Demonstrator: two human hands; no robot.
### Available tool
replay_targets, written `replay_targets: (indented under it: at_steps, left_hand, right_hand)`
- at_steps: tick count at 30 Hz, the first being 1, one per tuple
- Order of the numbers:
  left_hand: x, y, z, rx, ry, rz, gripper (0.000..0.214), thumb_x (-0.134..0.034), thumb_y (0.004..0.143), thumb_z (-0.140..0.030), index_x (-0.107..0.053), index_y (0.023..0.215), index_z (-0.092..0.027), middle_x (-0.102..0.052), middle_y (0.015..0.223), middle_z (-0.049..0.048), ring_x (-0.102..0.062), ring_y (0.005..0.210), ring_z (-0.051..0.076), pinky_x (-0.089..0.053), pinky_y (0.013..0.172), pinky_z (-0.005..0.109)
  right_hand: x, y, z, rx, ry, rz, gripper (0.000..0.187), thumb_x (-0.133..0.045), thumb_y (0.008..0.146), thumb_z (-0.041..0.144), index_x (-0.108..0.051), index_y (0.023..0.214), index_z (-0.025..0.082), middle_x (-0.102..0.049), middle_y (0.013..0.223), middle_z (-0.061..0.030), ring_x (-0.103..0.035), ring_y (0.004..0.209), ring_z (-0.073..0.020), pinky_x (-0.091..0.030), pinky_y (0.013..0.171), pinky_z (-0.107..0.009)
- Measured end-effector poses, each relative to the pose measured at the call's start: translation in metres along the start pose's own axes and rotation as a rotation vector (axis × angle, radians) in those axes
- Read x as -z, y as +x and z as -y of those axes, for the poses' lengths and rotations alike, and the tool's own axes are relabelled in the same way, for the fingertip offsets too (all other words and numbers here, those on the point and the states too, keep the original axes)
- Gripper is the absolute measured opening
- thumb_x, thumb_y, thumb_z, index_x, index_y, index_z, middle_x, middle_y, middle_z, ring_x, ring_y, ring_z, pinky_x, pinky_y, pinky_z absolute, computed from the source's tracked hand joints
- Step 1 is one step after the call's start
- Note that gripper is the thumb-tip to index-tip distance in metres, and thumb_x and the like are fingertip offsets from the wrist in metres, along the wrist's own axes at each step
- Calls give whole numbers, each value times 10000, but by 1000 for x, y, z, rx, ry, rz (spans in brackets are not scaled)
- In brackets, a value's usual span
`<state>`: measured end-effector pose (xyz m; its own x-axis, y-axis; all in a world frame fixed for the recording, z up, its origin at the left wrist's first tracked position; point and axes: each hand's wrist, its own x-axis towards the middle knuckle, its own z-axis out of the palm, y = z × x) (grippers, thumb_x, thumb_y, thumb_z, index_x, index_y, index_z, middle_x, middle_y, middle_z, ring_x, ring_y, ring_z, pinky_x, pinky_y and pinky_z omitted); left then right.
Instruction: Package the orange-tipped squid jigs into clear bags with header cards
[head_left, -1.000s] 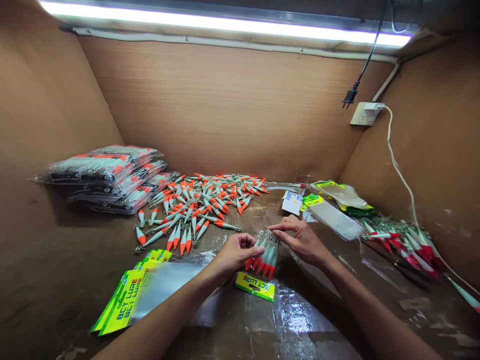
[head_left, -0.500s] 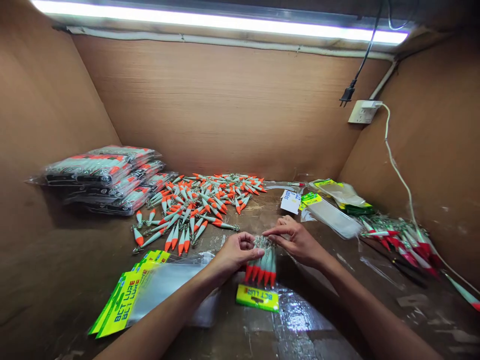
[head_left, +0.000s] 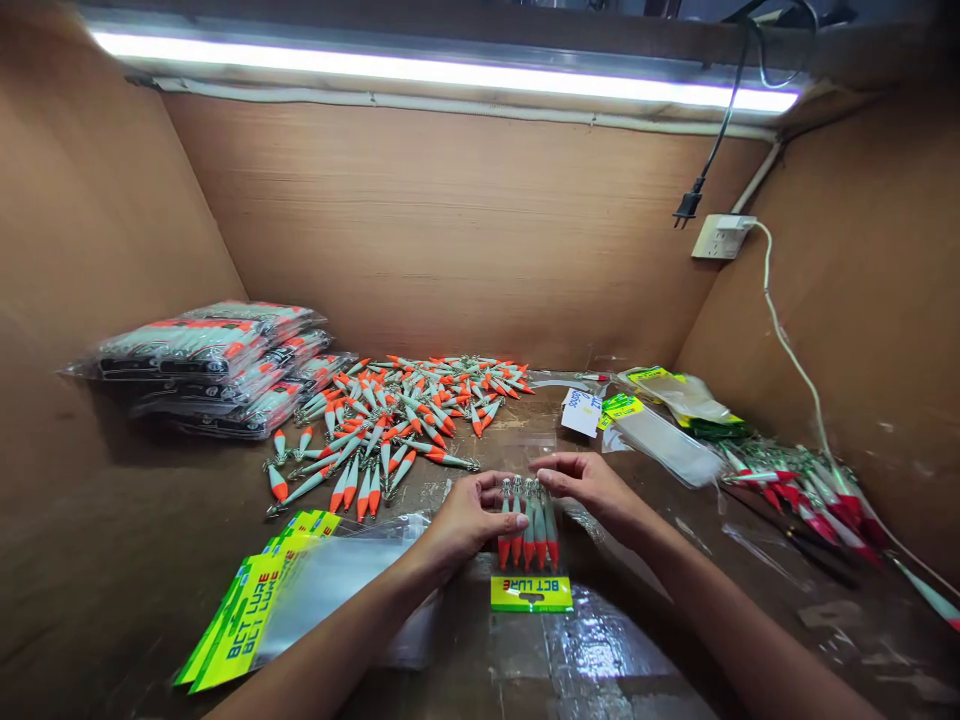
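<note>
A clear plastic bag of fishing lures (head_left: 529,540) lies between my two hands, its yellow-green header (head_left: 531,594) towards me and upside down. Inside, several pale lures with orange-red ends sit side by side, hooks pointing away. My left hand (head_left: 472,515) grips the bag's left side, thumb on top across the lures and fingers curled by the hooks. At the upper right corner, the index finger and thumb of my right hand (head_left: 589,485) close on the bag beside the hooks. The bag's clear end reaches past my fingertips.
Loose orange-tipped lures (head_left: 405,405) are heaped behind my hands. Flat header bags (head_left: 322,590) lie left, below stacked filled packs (head_left: 202,370). On the right are more bags (head_left: 664,440), a white tag (head_left: 580,411) and red-ended lures (head_left: 817,500). A plug (head_left: 686,205) hangs above.
The bag has straightened and its header now faces up flat, slightly further right. The lures inside sit more evenly apart. Both hands stay at the hook end, and the view has tilted slightly up.
</note>
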<state>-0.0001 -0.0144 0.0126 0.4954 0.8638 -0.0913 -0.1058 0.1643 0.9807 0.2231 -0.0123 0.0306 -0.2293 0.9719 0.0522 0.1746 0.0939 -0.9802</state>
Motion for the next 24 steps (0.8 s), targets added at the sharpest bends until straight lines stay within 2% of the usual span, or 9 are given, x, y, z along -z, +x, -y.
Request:
replay_targets:
  at_steps: [2,4,7,12,15,17,20,22,24]
  left_hand:
    - [-3,-1,-3,24,22,19,611,-898,610,-335,-669,1141,-136,-730,1039,144,-706,896,260,-549,757,326]
    - [-6,-2,-6,55,1,32,568,-861,661,-407,-678,1126,-137,-724,1046,129,-696,917,250,-541,759,309]
    - [-7,0,-9,40,-69,15,519,-771,738,-532,-705,1053,-124,-722,981,106,-686,861,221,-522,719,276]
    - [-3,6,-3,33,-114,-56,542,-753,725,-592,-751,965,-105,-716,794,89,-652,676,175,-488,641,257]
    - [-1,9,3,32,-146,-83,568,-757,707,-606,-765,991,-113,-726,804,90,-650,690,174,-489,676,266]
    - [1,11,4,-5,-97,-137,578,-746,717,-605,-766,1021,-114,-725,801,77,-627,667,159,-471,655,253]
    - [2,11,1,-125,64,-236,547,-716,763,-565,-751,1097,-133,-733,857,62,-620,715,171,-454,653,246]
    - [1,9,-3,-235,184,-257,471,-682,811,-506,-745,1120,-156,-739,912,57,-634,824,202,-464,717,259]
    - [-1,5,-8,-341,308,-237,368,-612,872,-437,-755,1086,-174,-736,911,43,-631,865,210,-455,758,265]
  right_hand:
    - [-3,-2,1,2,25,-11,369,-729,773,478,-756,885,127,-700,790,-42,-571,703,-152,-447,695,-283]
    - [-6,-3,2,2,54,-61,321,-742,761,447,-752,799,129,-674,715,-21,-533,651,-132,-417,660,-268]
    - [-10,-3,2,-17,82,-43,312,-750,750,445,-751,778,134,-632,651,4,-491,601,-115,-385,614,-257]
    - [-14,-1,-7,-91,134,16,367,-755,732,496,-734,781,133,-608,624,5,-487,556,-114,-404,576,-260]
    - [-13,0,-12,-86,-4,-47,390,-682,798,516,-728,755,131,-604,600,-13,-517,548,-141,-445,579,-292]
    - [-12,-2,-11,54,-221,-212,335,-650,844,466,-747,851,145,-676,738,-58,-592,657,-191,-494,666,-344]
    - [-17,-8,-1,426,-533,-465,283,-601,911,312,-691,1158,210,-675,1125,-112,-607,1022,-272,-479,919,-436]
    - [-25,-9,9,626,-672,-419,335,-526,955,226,-620,1276,249,-638,1209,-109,-559,1131,-272,-457,980,-442]
    - [-34,-6,20,729,-803,-253,360,-487,971,176,-591,1305,260,-647,1182,-102,-563,1099,-265,-479,942,-423]
